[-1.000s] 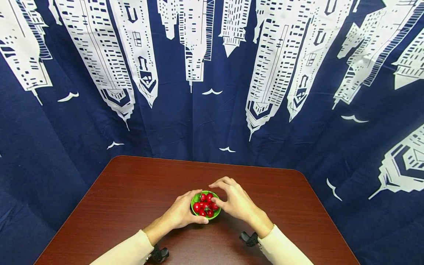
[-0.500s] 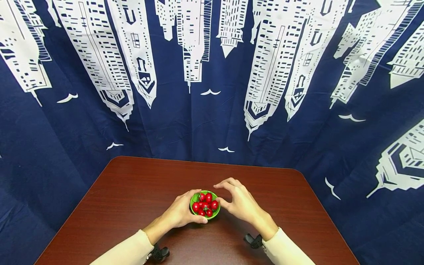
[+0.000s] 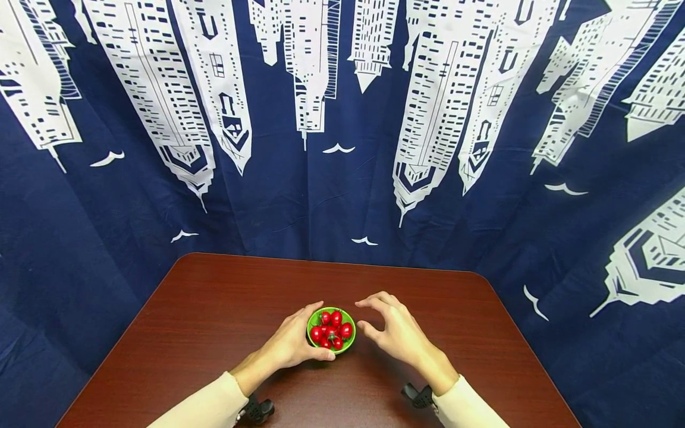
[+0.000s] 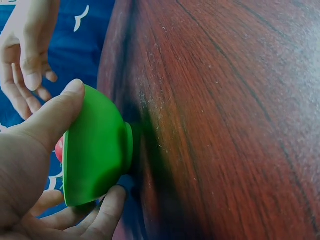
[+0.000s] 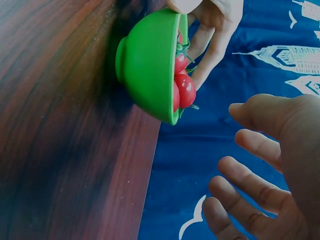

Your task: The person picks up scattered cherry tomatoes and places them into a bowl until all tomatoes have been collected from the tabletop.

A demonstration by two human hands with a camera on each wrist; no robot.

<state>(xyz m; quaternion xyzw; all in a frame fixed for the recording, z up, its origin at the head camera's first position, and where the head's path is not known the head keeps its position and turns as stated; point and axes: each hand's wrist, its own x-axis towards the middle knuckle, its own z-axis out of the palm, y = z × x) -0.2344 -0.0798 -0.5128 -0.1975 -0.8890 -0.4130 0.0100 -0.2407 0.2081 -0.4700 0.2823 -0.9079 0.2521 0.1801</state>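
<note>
A small green bowl (image 4: 97,145) holds several red cherry tomatoes (image 3: 317,334), some with green stems showing. My left hand (image 3: 291,340) grips it from the left, thumb at the near side of the rim and fingers curving round the far side. In the left wrist view the bowl's foot is close over the tabletop. To the right of the bowl, my right hand (image 3: 398,330) holds nothing. Its fingers are spread and loosely bent, with a gap between them and the rim, as the right wrist view also shows.
The brown wooden table (image 3: 241,285) has rounded far corners. Behind it hangs a dark blue curtain (image 3: 278,208) printed with white buildings and birds. Black devices are strapped at the left wrist (image 3: 257,410) and the right wrist (image 3: 417,395).
My right hand has drawn back to the right, away from the tomatoes and the bowl's rim. The left hand and the bowl have stayed in place.
</note>
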